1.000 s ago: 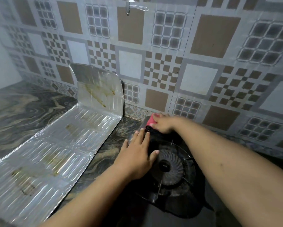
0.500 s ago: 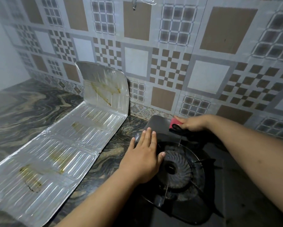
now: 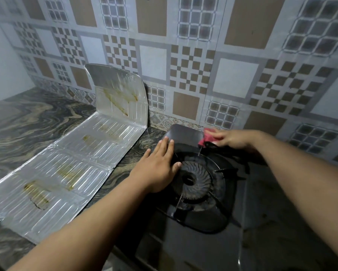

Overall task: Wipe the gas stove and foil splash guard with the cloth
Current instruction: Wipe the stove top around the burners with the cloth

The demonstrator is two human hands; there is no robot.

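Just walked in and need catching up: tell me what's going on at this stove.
A person is wiping the black gas stove. The right hand presses a red cloth on the stove's back edge near the tiled wall. The left hand lies flat on the stove top beside the burner, apparently steadying it. The foil splash guard lies mostly flat on the counter to the left, one end panel upright, with brown grease stains on it.

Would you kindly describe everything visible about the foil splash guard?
The foil splash guard is a silvery, ribbed, hinged sheet of panels. Most lie flat on the marbled countertop, left of the stove; the far panel stands up by the tiled wall. Brownish-yellow grease streaks mark several panels. Neither hand touches it.
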